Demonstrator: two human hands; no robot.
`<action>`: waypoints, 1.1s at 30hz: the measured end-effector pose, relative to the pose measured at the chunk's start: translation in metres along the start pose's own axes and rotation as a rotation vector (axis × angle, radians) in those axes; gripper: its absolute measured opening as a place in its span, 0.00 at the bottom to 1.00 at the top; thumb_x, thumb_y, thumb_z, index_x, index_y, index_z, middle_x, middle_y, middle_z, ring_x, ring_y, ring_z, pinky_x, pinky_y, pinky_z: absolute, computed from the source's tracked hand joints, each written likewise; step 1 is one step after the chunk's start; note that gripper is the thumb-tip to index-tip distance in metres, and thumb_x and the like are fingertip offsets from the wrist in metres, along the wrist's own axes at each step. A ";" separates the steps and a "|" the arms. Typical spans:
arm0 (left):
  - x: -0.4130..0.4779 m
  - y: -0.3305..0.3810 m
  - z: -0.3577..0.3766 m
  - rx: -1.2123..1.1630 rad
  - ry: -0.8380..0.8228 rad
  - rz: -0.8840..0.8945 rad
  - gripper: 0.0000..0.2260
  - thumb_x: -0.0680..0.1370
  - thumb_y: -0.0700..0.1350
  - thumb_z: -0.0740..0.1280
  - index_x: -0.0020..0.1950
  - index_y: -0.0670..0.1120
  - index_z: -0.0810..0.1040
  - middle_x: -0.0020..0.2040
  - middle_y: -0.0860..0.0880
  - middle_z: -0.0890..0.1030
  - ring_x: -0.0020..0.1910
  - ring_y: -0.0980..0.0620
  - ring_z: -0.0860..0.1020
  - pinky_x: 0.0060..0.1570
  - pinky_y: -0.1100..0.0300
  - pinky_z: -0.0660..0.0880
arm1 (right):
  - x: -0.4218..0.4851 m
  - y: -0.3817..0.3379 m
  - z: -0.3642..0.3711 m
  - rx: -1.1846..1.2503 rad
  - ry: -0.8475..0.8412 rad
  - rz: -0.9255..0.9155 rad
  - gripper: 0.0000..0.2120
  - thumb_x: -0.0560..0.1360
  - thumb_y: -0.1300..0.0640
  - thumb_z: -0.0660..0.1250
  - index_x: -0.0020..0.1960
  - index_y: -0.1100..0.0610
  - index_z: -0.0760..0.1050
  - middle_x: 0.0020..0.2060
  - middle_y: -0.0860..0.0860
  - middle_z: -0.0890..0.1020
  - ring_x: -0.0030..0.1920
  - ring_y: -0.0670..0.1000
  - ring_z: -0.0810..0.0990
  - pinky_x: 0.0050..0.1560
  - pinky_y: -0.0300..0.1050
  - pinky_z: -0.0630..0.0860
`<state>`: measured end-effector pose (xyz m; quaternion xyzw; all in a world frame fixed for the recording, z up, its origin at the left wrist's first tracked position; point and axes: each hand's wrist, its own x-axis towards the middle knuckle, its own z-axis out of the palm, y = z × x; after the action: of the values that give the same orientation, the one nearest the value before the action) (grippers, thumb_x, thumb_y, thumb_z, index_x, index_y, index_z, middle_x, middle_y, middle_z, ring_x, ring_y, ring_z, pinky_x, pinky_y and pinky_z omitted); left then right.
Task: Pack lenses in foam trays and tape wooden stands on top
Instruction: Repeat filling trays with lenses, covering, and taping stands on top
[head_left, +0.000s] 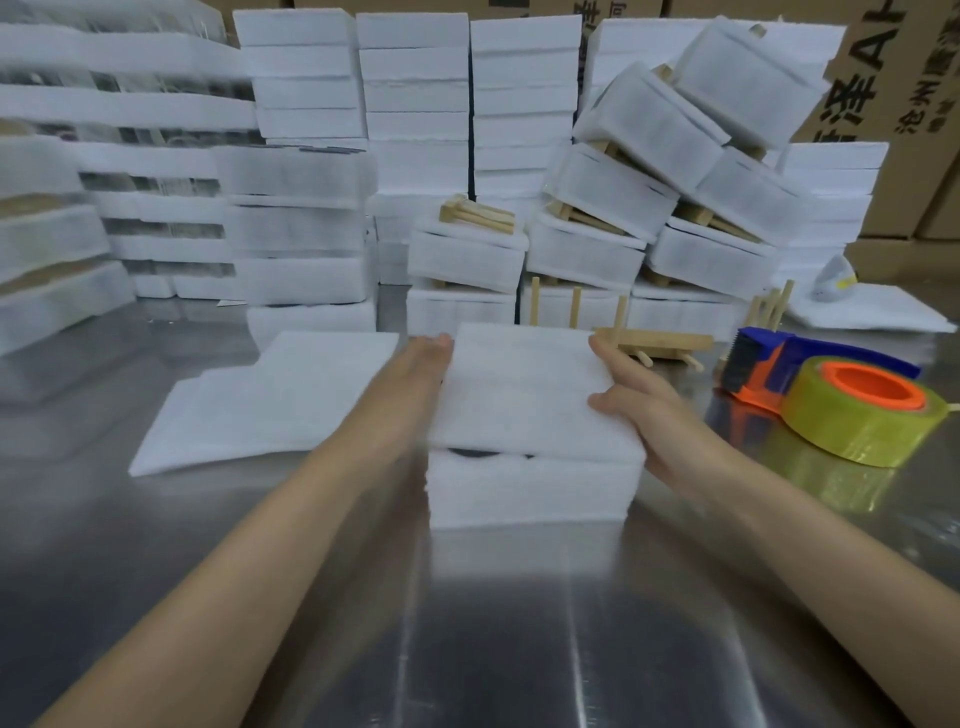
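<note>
A white foam tray (530, 491) stands on the steel table in front of me, with a white foam sheet (524, 395) laid over it as a lid. A dark lens (475, 453) shows in the gap under the lid's front edge. My left hand (423, 374) lies flat with straight fingers along the lid's left edge. My right hand (644, 405) holds the lid's right edge, thumb on top and fingers along the side. A wooden stand (660, 343) lies on the table just behind my right hand.
Loose foam sheets (265, 400) lie to the left. A tape dispenser (779, 364) with a yellow tape roll (862, 415) sits at the right. Stacks of foam trays (415, 104) and packed trays with wooden stands (675, 171) fill the back, before cardboard boxes (898, 78).
</note>
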<state>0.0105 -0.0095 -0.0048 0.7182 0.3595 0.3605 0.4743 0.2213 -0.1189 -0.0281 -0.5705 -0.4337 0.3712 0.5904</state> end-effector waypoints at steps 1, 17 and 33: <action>-0.004 0.001 0.009 -0.088 -0.083 -0.042 0.08 0.82 0.51 0.59 0.59 0.55 0.74 0.54 0.58 0.79 0.51 0.65 0.77 0.51 0.68 0.73 | 0.000 -0.001 0.001 0.008 -0.012 0.000 0.31 0.77 0.66 0.60 0.76 0.46 0.60 0.66 0.39 0.71 0.59 0.42 0.77 0.45 0.34 0.78; -0.012 0.002 0.012 -0.426 -0.092 -0.281 0.12 0.81 0.41 0.62 0.64 0.44 0.74 0.52 0.49 0.83 0.42 0.55 0.83 0.33 0.66 0.78 | -0.001 0.000 0.007 0.013 0.026 0.105 0.25 0.79 0.59 0.62 0.75 0.51 0.62 0.44 0.36 0.81 0.45 0.41 0.84 0.42 0.33 0.79; -0.012 -0.002 0.010 -0.426 -0.214 -0.204 0.10 0.76 0.39 0.69 0.57 0.47 0.78 0.49 0.50 0.86 0.45 0.52 0.85 0.36 0.63 0.80 | 0.006 0.003 0.003 -0.052 -0.044 0.124 0.22 0.80 0.55 0.61 0.73 0.43 0.63 0.43 0.28 0.75 0.38 0.31 0.80 0.38 0.27 0.76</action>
<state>0.0132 -0.0231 -0.0118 0.5960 0.2939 0.3004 0.6842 0.2210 -0.1122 -0.0308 -0.6034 -0.4199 0.4082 0.5414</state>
